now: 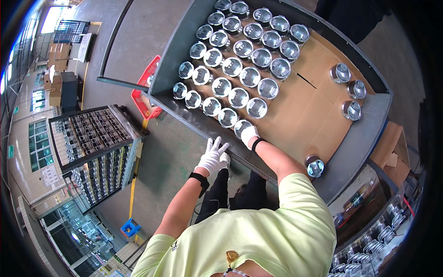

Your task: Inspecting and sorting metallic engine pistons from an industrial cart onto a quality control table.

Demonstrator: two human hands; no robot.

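Note:
My right hand [249,133], in a white glove, is closed on a shiny metal engine piston [242,126] at the near end of the front row. Its fingertips are partly hidden by the hand itself. Beyond it, several rows of upright pistons [231,67] fill the left part of a dark metal tray [180,121] lined with brown cardboard [302,108]. My left hand [212,158], also gloved, hangs outside the near edge of the tray with its fingers spread and nothing in it.
On the tray's right side, three pistons [352,111] stand grouped, and a single piston [314,166] sits near my right upper arm. A red crate [146,94] is beyond the tray's left end. Racks of parts [99,138] stand at left; more metal parts [376,240] are at lower right.

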